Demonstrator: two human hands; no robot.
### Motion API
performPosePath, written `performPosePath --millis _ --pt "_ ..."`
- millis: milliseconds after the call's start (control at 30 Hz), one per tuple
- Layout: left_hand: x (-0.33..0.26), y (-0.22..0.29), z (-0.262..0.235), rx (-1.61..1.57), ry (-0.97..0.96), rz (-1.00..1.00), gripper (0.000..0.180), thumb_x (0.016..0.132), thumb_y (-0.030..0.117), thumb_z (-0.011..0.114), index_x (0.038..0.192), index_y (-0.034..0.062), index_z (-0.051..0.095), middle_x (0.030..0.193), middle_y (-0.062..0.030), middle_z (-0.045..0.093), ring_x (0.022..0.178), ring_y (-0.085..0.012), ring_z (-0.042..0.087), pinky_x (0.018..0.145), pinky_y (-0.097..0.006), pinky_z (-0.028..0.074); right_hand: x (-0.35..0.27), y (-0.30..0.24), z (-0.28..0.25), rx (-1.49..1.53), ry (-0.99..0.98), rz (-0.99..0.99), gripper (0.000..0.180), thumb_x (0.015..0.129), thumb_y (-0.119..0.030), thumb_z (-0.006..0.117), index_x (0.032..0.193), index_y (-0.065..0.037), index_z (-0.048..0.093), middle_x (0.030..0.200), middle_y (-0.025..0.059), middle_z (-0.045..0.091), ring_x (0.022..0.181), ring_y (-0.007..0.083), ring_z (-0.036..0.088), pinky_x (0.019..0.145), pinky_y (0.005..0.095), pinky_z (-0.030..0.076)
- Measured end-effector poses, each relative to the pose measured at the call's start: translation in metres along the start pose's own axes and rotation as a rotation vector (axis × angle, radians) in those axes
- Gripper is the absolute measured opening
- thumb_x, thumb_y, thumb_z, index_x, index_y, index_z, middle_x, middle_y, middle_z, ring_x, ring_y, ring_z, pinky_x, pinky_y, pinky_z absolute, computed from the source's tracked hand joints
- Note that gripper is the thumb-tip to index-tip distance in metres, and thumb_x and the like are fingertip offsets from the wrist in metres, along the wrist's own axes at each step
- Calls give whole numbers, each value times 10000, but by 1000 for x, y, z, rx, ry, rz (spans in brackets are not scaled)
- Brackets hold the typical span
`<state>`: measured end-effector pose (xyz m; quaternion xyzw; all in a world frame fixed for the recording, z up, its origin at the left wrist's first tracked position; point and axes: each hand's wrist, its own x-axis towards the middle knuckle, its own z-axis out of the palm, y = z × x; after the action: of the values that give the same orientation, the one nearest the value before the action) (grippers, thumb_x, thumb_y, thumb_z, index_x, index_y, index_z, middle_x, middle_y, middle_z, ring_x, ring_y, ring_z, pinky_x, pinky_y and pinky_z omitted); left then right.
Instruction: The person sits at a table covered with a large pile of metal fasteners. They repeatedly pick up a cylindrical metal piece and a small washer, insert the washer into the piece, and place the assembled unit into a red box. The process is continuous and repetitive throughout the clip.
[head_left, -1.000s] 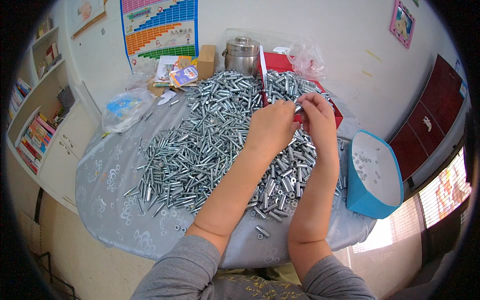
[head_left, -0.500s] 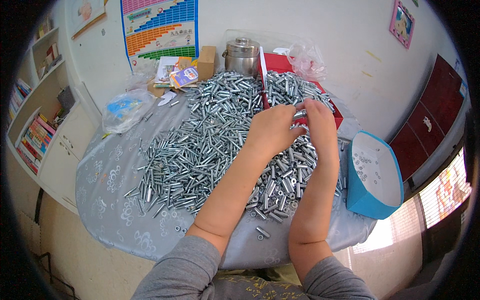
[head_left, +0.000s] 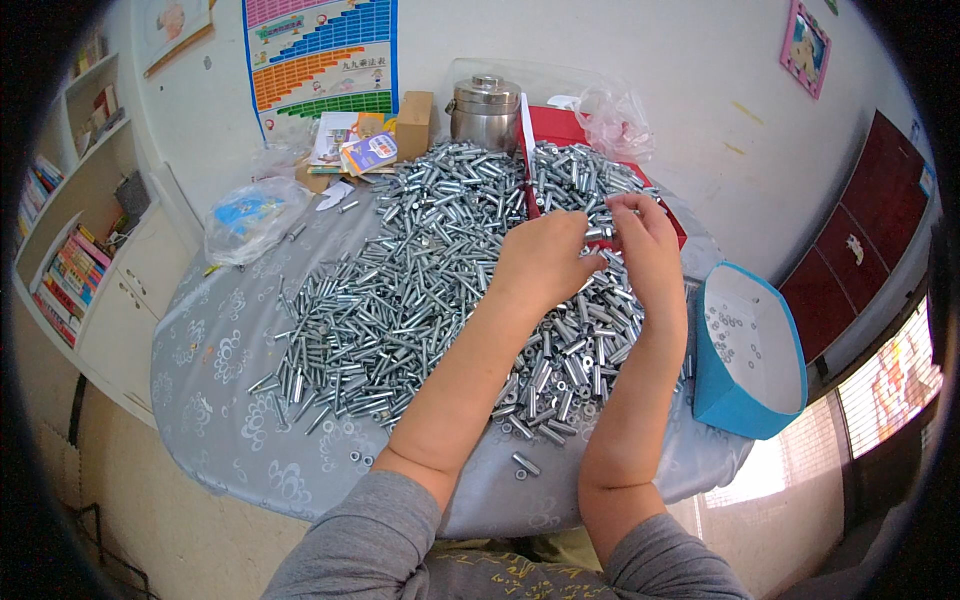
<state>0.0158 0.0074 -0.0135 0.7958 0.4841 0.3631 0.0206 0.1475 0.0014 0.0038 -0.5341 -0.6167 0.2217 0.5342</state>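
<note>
Both hands have barely moved since 1 second ago. The left hand (head_left: 540,265) and right hand (head_left: 645,245) stay pinched together, apparently on 1 metal sleeve (head_left: 598,232), above the pile (head_left: 420,270) toward 1 o'clock.

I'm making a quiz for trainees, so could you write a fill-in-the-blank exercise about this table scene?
1. Both hands, the left hand and the right hand, meet above a heap of small ____ metal sleeves.
2. The box at the table's right edge is ____ outside and white inside.
3. The lidded steel pot stands at the table's ____ edge, by the wall.

Missing words: silver; blue; far
</note>
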Motion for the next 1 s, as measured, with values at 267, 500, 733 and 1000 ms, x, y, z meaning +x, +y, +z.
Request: performPosePath --millis 267,500,733,1000 --pt "-1 1 0 -38 28 42 343 707 311 698 843 13 597 825 -144 624 795 -296 623 673 -391 496 4 14 4 122 -105 -76 255 836 -221 530 941 2 596 696 81 591 630 133 539 592 280 421" --pt "-6 11 -23 -108 110 37 297 734 260 654 910 33 576 838 -135 611 811 -310 599 677 -396 476 -12 -12 4 151 -89 -171 239 871 -211 513 930 12 576 693 94 603 628 152 560 599 294 434" --pt "-10 11 -25 54 60 126 303 725 265 679 873 20 579 843 -130 619 804 -299 616 671 -398 486 -17 -15 -2 106 -124 -187 254 873 -228 505 941 9 563 789 154 634 697 215 612 642 320 454" --pt "-74 -38 -31 148 -86 -15 382 748 287 662 961 8 509 843 -145 612 803 -310 611 646 -415 487 -40 -2 53 -108 -372 -321 216 858 -222 482 952 -37 541 776 185 620 765 372 594 677 439 449"
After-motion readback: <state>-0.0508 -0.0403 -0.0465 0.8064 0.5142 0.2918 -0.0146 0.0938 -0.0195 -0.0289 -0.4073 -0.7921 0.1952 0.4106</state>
